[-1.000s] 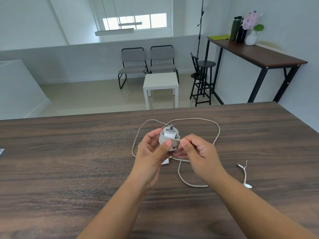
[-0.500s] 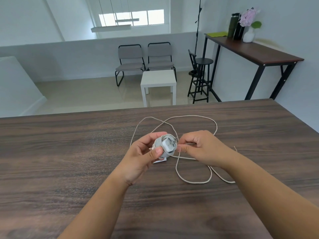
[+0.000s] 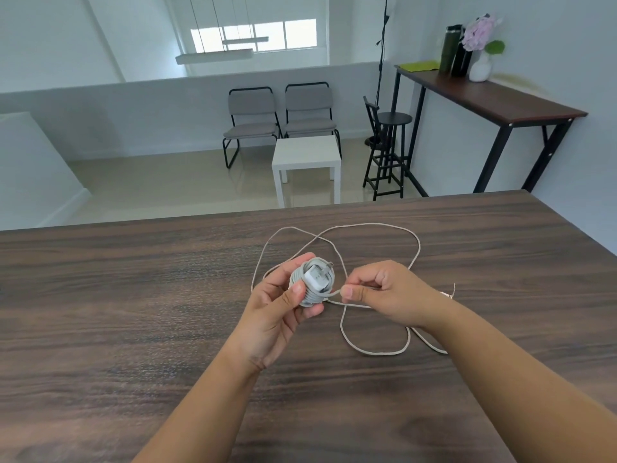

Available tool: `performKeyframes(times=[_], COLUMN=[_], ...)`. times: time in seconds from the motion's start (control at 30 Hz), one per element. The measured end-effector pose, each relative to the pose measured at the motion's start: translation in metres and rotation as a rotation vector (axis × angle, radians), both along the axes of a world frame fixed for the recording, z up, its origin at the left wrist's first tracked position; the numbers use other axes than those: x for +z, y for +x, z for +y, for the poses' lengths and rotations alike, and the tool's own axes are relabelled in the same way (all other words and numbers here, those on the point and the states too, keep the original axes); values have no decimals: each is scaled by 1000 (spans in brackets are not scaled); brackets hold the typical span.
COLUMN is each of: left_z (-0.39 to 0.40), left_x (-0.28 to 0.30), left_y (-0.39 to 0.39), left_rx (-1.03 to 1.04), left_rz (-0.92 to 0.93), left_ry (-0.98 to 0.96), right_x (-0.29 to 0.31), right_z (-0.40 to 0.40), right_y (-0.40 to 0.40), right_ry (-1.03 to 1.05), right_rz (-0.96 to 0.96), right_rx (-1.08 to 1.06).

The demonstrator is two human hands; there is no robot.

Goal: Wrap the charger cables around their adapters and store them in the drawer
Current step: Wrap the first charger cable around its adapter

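Your left hand [image 3: 278,304] holds the white adapter [image 3: 318,278] above the wooden table [image 3: 133,295], thumb across its near side and fingers curled behind it. Several turns of cable are already wound around the adapter's body, and its prongs point up and away from you. Just to its right, your right hand [image 3: 384,292] pinches the cable [image 3: 375,350] between thumb and forefinger, right where it leaves the coil. The loose remainder lies on the table in wide loops beyond and to the right of both hands, one loop passing under your right wrist. The cable's far end [image 3: 449,294] peeks out beside your right forearm.
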State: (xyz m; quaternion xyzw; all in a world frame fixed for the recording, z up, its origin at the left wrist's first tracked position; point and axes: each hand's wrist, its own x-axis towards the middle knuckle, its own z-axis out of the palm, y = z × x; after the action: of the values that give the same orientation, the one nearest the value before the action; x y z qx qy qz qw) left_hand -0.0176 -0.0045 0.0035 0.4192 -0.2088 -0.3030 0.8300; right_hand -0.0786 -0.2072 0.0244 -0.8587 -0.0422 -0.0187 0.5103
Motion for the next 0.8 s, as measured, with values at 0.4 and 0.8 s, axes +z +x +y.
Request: performKeyframes(times=[0.4,0.8], left_z=[10,1], left_x=[7,10], left_y=[4,6], left_rx=[-104,116], left_rz=[-248,-970], left_ry=[259,732], right_x=[-1,31], right_z=[-3,13], right_y=[5,-3], right_ry=[-147,-702], right_rz=[25,-78], right_rx=[-4,-81])
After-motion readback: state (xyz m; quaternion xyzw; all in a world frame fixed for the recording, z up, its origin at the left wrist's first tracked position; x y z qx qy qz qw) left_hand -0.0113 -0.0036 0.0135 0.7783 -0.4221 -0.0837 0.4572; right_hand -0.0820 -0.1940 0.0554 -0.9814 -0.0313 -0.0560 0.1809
